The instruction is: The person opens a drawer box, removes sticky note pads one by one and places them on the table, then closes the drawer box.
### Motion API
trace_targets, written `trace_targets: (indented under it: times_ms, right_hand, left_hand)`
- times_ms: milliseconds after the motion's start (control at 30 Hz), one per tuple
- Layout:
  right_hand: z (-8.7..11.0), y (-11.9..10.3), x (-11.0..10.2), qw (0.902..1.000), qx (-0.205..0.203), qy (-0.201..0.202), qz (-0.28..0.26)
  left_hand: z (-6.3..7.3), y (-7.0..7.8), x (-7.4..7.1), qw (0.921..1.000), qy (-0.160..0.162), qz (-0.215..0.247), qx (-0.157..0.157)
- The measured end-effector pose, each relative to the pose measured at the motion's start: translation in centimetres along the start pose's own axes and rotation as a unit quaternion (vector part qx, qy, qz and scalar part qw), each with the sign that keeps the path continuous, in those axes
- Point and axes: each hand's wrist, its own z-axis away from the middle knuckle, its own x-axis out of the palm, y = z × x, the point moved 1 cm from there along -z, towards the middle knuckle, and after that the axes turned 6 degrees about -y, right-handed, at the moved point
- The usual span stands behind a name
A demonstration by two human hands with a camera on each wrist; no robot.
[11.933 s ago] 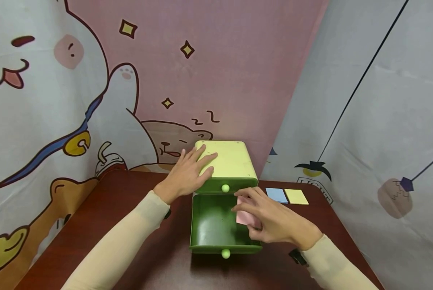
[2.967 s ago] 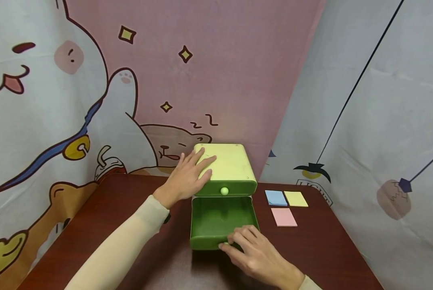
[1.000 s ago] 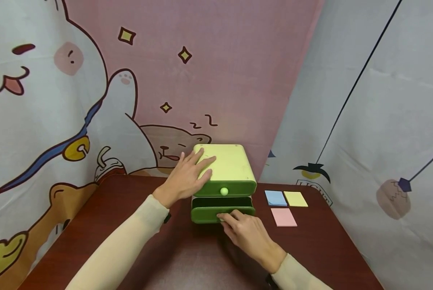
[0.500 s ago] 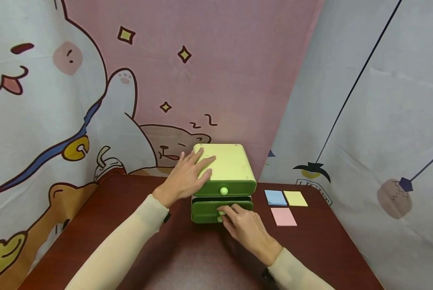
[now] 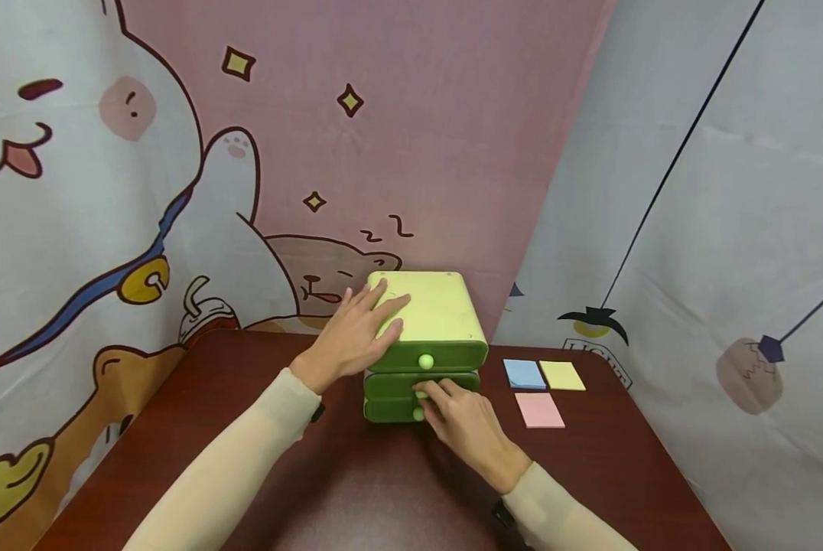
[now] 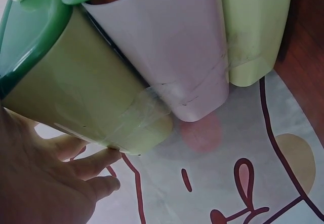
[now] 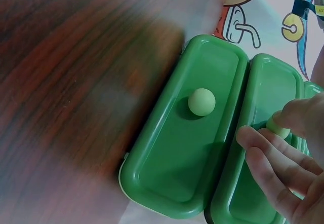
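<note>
A small three-tier drawer cabinet (image 5: 435, 306) with a pale yellow top and green drawer fronts stands on the table. My left hand (image 5: 352, 330) lies on the left part of that top, fingers spread. Thumb and fingertips of my right hand (image 5: 470, 425) pinch the round knob (image 7: 277, 128) of the middle drawer (image 5: 391, 385). That drawer front sits nearly flush with the others. Below it is the bottom drawer (image 7: 172, 153) with its own pale green knob (image 7: 202, 102). From the left wrist view, the cabinet's pink middle casing (image 6: 172, 51) shows between two yellow-green ones.
Right of the cabinet lie a blue sticky-note pad (image 5: 524, 373), a yellow pad (image 5: 562, 375) and a pink pad (image 5: 539, 410). A printed cloth (image 5: 453, 153) hangs behind the dark red wooden table (image 5: 384, 490).
The middle drawer has slid inward, pushed by my right hand on its knob. Earlier my right hand held the pink pad over the pulled-out drawer; that pad now lies on the table.
</note>
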Motion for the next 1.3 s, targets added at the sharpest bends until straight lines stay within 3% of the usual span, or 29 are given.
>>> trace_targets:
  times_ms: [800,1300]
  right_hand:
    - [-0.24,0.13,0.64,0.9997,0.01,0.006,-0.022]
    - [0.59,0.49,0.45,0.999,-0.041,-0.002,-0.018]
  left_hand:
    - [0.07,0.2,-0.25,0.9999,-0.005,-0.01,0.002]
    - [-0.1,0.18,-0.33,0.9998,-0.001,-0.017,0.004]
